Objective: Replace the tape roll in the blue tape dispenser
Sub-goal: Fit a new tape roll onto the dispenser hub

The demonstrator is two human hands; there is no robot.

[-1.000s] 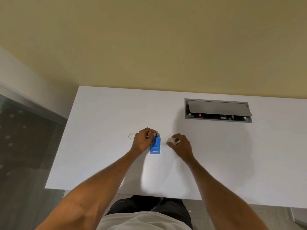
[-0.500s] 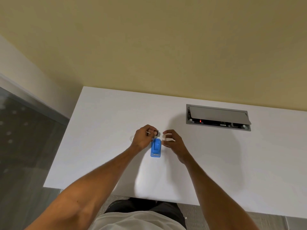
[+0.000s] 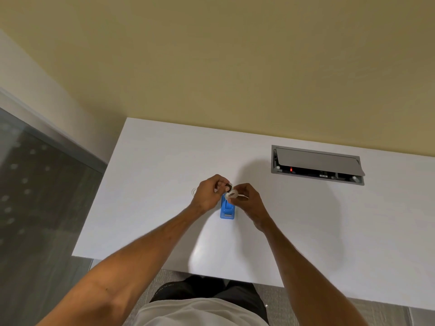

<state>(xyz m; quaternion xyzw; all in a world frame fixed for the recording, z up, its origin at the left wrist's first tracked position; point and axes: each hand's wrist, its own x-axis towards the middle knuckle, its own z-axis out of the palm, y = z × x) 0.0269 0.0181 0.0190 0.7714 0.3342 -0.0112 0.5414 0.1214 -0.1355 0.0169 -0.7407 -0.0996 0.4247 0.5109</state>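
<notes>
The right hand (image 3: 249, 198) fingers pinch the tape roll (image 3: 231, 195) right above the blue tape dispenser (image 3: 227, 209), while the left hand (image 3: 208, 194) fingers pinch a small dark core (image 3: 227, 186) just beside it.

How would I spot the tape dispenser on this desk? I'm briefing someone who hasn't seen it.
Start from the white desk, with its grey recessed cable box at the back right. Look near the front middle, between the person's two hands: the small blue plastic tape dispenser lies flat there, the only brightly coloured thing on the desk.

A white table (image 3: 306, 231) bears the blue tape dispenser (image 3: 227, 211).
</notes>
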